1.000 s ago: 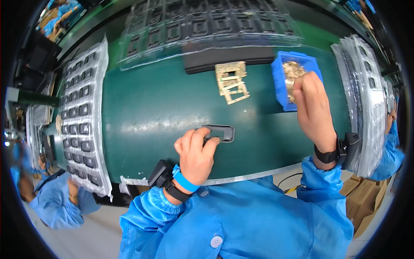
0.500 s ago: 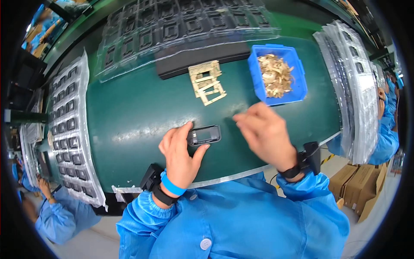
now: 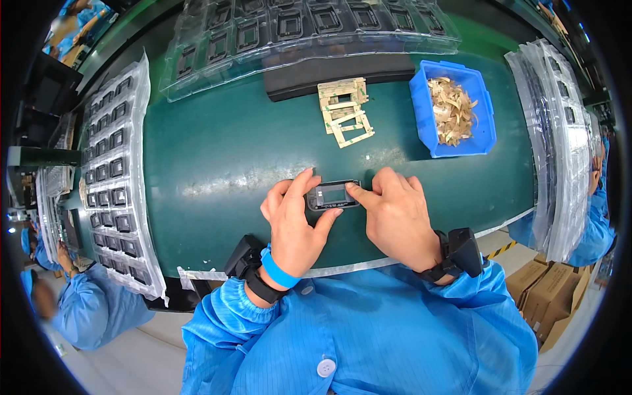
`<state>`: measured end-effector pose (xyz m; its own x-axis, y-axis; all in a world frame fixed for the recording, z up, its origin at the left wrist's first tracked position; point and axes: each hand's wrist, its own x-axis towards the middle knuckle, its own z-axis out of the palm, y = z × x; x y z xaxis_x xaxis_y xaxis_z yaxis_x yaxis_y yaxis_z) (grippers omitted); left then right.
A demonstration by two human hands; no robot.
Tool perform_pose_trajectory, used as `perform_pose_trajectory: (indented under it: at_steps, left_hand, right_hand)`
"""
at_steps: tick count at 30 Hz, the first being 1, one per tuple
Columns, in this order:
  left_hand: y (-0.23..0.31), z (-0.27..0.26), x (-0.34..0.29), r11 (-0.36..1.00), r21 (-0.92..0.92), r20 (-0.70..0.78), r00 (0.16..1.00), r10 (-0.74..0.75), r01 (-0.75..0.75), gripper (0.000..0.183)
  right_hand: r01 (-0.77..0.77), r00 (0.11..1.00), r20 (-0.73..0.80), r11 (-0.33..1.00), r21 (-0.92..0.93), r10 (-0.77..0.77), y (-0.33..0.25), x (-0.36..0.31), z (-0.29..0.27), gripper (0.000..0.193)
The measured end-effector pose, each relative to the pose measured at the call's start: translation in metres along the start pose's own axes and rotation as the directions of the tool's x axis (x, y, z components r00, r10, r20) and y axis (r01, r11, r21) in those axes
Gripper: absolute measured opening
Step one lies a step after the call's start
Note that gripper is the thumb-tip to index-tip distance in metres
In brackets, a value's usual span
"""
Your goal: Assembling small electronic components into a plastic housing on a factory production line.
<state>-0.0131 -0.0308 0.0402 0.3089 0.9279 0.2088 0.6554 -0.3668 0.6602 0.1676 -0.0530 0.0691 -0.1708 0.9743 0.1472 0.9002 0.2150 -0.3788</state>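
A small black plastic frame (image 3: 334, 195) with rounded corners and a rectangular window lies on the green work mat, between my hands. My left hand (image 3: 294, 220) grips its left end, thumb at the near edge and forefinger at the far edge. The thumb of my right hand (image 3: 398, 214) presses on the frame's right end, its other fingers curled together; what lies beneath that thumb is hidden. Farther off on the mat is a stack of cream-coloured adhesive strip frames (image 3: 343, 108) with small green marks.
A blue bin (image 3: 490, 125) at the right holds torn tan strips (image 3: 452, 112). Clear trays of black frames stand at the back (image 3: 289, 26) and left (image 3: 108, 171). More clear trays (image 3: 550, 151) are stacked at the right, and a black block (image 3: 296, 82) lies behind the strips.
My right hand has come left from above the mat onto the frame's right end. My left hand has stayed at the left end. The whole view has shifted slightly.
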Motion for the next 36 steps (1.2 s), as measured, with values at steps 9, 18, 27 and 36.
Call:
perform_pose_trajectory:
  at_steps: [9, 18, 27, 36]
  left_hand:
    - [0.001, 0.003, 0.0, 0.999, -0.04, -0.022, 1.0, -0.014, 0.013, 0.084]
    - [0.0, 0.0, 0.001, 0.999, -0.039, -0.016, 1.0, -0.017, 0.016, 0.087]
    - [0.006, -0.001, 0.0, 0.999, 0.023, -0.074, 0.997, -0.022, 0.024, 0.045]
    - [0.006, 0.002, 0.017, 0.993, 0.116, 0.003, 1.0, 0.031, -0.031, 0.011]
  right_hand:
    - [0.084, 0.975, -0.219, 0.963, 0.257, -0.026, -0.006, 0.024, 0.024, 0.012]
    - [0.103, 0.985, -0.148, 0.986, 0.131, -0.083, 0.004, 0.03, 0.019, 0.006]
    - [-0.116, 0.992, -0.034, 0.989, 0.087, 0.12, 0.004, 0.014, 0.011, 0.015]
    - [-0.159, 0.986, 0.01, 0.936, 0.314, 0.164, 0.003, 0.007, 0.0, 0.01]
